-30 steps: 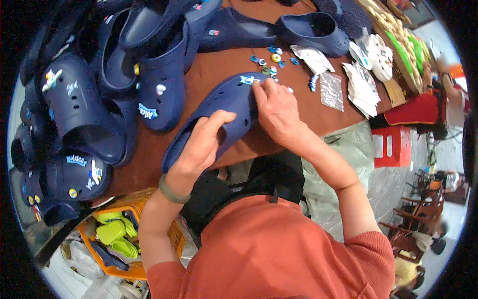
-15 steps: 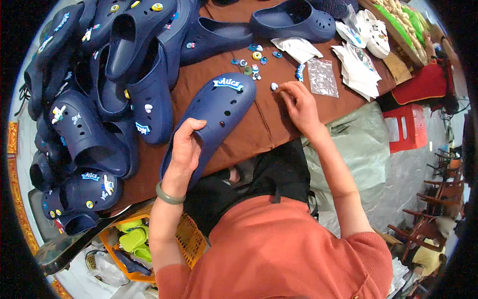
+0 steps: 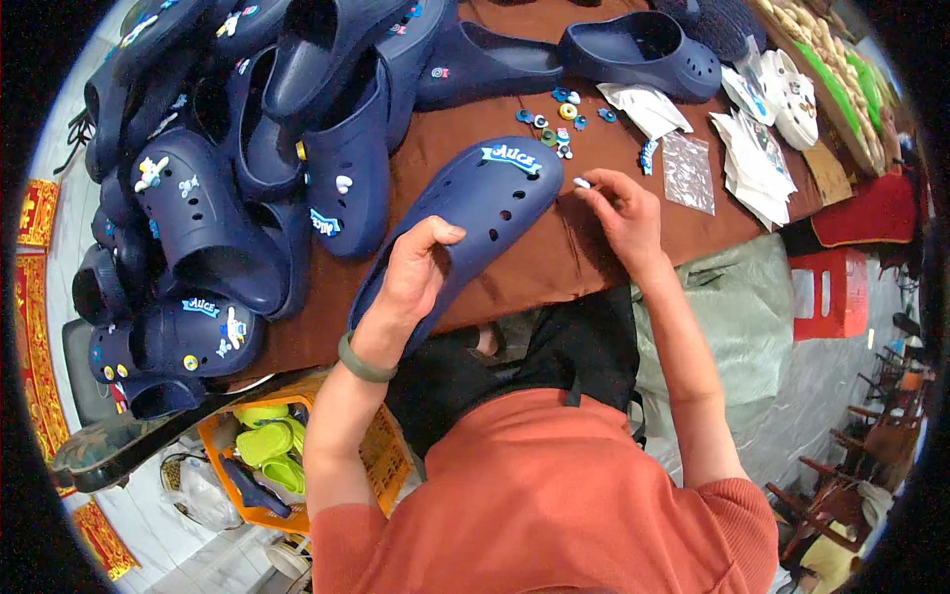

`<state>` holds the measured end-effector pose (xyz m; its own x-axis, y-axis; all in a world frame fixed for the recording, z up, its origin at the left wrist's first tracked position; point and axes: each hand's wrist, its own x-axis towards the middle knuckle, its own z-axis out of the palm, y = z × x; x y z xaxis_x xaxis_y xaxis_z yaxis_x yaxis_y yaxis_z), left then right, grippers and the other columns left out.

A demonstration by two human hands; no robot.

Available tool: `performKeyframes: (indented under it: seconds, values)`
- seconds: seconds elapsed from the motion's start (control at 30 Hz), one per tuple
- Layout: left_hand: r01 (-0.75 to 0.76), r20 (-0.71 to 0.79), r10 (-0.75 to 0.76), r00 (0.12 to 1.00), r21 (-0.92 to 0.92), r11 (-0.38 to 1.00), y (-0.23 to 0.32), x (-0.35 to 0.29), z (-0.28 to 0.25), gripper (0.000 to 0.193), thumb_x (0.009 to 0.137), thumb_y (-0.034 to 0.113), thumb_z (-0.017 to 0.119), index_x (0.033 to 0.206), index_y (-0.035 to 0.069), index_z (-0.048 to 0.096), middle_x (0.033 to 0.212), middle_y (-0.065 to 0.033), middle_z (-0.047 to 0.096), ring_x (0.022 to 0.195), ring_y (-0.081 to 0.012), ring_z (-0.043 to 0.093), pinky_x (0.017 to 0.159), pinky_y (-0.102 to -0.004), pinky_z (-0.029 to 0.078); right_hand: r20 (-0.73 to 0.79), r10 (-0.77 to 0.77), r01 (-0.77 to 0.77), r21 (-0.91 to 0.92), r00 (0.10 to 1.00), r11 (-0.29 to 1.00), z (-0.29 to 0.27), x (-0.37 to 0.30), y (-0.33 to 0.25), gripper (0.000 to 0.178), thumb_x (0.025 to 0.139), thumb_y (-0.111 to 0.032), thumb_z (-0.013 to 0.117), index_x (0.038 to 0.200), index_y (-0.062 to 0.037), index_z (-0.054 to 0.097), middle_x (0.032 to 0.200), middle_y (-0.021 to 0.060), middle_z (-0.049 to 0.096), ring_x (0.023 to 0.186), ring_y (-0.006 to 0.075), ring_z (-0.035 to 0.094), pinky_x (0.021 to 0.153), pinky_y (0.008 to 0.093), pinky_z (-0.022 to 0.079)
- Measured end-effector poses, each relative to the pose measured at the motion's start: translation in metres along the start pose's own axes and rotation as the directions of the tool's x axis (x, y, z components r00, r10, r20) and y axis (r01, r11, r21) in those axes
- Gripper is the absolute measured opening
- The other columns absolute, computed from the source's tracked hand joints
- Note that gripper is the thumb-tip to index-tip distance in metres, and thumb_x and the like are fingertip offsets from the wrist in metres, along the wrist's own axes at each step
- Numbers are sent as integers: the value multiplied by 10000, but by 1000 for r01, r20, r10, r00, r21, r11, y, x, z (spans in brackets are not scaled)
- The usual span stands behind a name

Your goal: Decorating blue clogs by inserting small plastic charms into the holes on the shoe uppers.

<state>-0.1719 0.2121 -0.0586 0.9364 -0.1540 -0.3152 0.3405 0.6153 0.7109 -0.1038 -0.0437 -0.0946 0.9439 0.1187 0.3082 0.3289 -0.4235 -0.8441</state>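
Observation:
My left hand grips a navy blue clog by its side, thumb on top. A blue-and-white name charm sits near the toe of this clog, and several of its holes are bare. Just right of the toe, my right hand pinches a small white heart-shaped charm between thumb and fingertips, apart from the clog. On the brown cloth beyond lie several small loose charms. Another name charm lies beside a clear plastic bag.
A pile of navy clogs with charms fills the left side. More clogs stand at the back. White packets and white clogs lie right. Below are an orange crate with green clogs and a red stool.
My right hand has picked the white heart charm up off the cloth and brought it nearer the clog. The whole view has shifted; my left hand keeps its hold.

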Motion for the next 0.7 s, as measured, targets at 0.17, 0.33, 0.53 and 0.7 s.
performKeyframes:
  seconds: [0.17,0.33,0.53,0.7]
  values:
    - [55,25,-55,998,-19,998,3,-1,3,206,783,87,537,935,-16,633,944,-86,644,903,-189,598,894,-333,450,-76,-286,290,64,955,955,26,-3,-30,200,730,-44,752,918,-51,682,876,92,648,756,193,634,657,288,508]
    - [75,10,-75,997,-42,996,1,-1,3,181,784,97,557,918,2,632,909,-67,634,862,-170,586,864,-319,447,-8,-529,523,-134,849,842,36,7,-38,224,698,-12,733,909,-74,689,859,62,630,723,235,583,625,329,491]
    - [77,31,-76,997,-29,997,3,-5,9,265,772,110,571,1004,-13,607,998,-78,609,939,-175,567,901,-319,428,212,-634,667,-303,744,681,20,14,-43,291,681,-10,670,958,-97,675,898,41,631,768,219,583,653,328,482]
    - [71,31,-70,997,-18,997,5,-8,13,305,778,123,557,1042,-24,595,1022,-85,604,958,-181,564,913,-323,424,332,-635,716,-293,698,634,11,20,-46,322,698,-19,629,1011,-88,656,953,46,622,835,225,588,718,349,479]
